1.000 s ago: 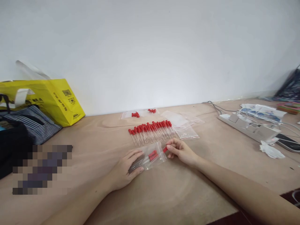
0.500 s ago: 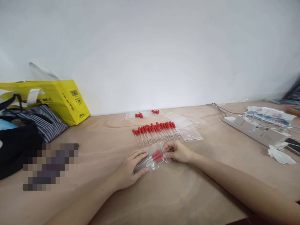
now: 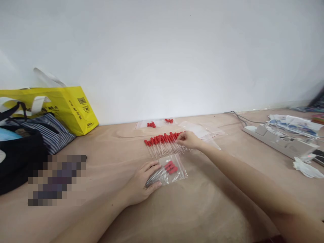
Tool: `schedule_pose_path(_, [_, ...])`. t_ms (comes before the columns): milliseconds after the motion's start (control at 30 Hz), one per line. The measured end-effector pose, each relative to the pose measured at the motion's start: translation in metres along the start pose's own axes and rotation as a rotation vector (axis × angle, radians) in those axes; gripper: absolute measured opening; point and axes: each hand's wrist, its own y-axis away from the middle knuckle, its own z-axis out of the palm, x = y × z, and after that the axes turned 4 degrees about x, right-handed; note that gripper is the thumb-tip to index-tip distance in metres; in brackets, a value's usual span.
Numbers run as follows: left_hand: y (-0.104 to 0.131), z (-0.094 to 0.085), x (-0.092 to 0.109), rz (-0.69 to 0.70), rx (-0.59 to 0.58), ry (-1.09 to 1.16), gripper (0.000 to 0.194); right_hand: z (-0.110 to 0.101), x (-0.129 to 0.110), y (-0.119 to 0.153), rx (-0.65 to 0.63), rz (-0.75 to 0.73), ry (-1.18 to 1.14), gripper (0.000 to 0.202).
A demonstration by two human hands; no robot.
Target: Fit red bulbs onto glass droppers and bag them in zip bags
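Note:
My left hand (image 3: 143, 182) rests on the table, its thumb and fingers around the left end of a clear zip bag (image 3: 181, 172). Inside the bag lie several glass droppers (image 3: 171, 167) with red rubber bulbs pointing right. Behind it, a slanting row of more red-bulbed droppers (image 3: 159, 139) lies side by side, bulbs toward the wall. My right hand (image 3: 189, 139) is over the right part of that row, fingers closed together among the bulbs. Whatever is between its fingertips is hidden.
Near the wall, loose red bulbs (image 3: 151, 125) sit on a flat clear bag (image 3: 140, 125). Other clear bags (image 3: 193, 128) lie behind my right hand. A power strip (image 3: 268, 140) and crumpled tissue (image 3: 306, 168) are at the right; a yellow bag (image 3: 76, 111) and striped pouch (image 3: 54, 131) at the left.
My right hand has let go of the zip bag's open end and moved back and up to the dropper row. My left hand stays on the bag.

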Motion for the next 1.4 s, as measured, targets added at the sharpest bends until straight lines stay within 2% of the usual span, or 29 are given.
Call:
schedule_pose_path(133, [0.001, -0.002, 0.001, -0.003, -0.010, 0.005, 0.047, 0.019, -0.019, -0.041, 0.176, 0.094, 0.101, 0.029])
schedule_pose_path(200, [0.001, -0.003, 0.001, -0.004, -0.017, 0.002, 0.047, 0.035, -0.027, -0.052, 0.211, 0.133, 0.125, 0.035])
schedule_pose_path(300, [0.001, -0.005, 0.001, -0.003, -0.027, -0.002, 0.047, 0.051, -0.034, -0.059, 0.228, 0.171, 0.128, 0.032])
schedule_pose_path(367, [0.002, -0.005, 0.002, -0.003, -0.027, -0.003, 0.047, 0.054, -0.036, -0.061, 0.236, 0.183, 0.104, 0.027])
schedule_pose_path(467, [0.001, -0.005, 0.001, 0.008, -0.015, -0.002, 0.047, 0.044, -0.035, -0.059, 0.268, 0.183, 0.034, 0.021])
schedule_pose_path(567, [0.001, -0.004, 0.001, 0.023, 0.000, -0.002, 0.046, 0.019, -0.027, -0.050, 0.284, 0.153, -0.074, 0.021])
schedule_pose_path(667, [0.001, -0.004, 0.002, 0.024, 0.008, -0.004, 0.045, -0.007, -0.011, -0.025, 0.320, 0.140, -0.230, 0.025])
schedule_pose_path(700, [0.001, -0.004, 0.002, 0.022, 0.008, -0.005, 0.045, -0.013, -0.005, -0.013, 0.377, 0.138, -0.404, 0.023])
schedule_pose_path(767, [0.001, -0.005, 0.003, 0.016, 0.004, -0.005, 0.045, -0.019, 0.010, 0.012, 0.458, 0.110, -0.653, 0.026])
schedule_pose_path(833, [0.000, -0.004, 0.002, 0.008, -0.002, -0.008, 0.045, -0.016, 0.023, 0.037, 0.476, 0.131, -0.766, 0.032])
schedule_pose_path(967, [0.000, -0.002, -0.002, 0.020, 0.013, -0.011, 0.046, 0.000, 0.034, 0.068, 0.439, 0.292, -0.891, 0.038])
schedule_pose_path(1167, [0.000, -0.002, -0.003, 0.028, 0.007, 0.010, 0.045, 0.017, 0.021, 0.081, 0.298, 0.374, -1.045, 0.041])
schedule_pose_path(1233, [-0.001, -0.002, -0.001, 0.029, 0.010, 0.010, 0.044, 0.020, 0.015, 0.085, 0.198, 0.380, -1.101, 0.041])
schedule_pose_path(1300, [-0.001, -0.003, 0.000, 0.033, 0.015, 0.005, 0.044, 0.021, 0.011, 0.089, 0.040, 0.351, -1.107, 0.039])
schedule_pose_path(1400, [-0.002, -0.003, 0.001, 0.030, 0.014, 0.003, 0.044, 0.020, 0.010, 0.094, -0.156, 0.254, -0.992, 0.037])
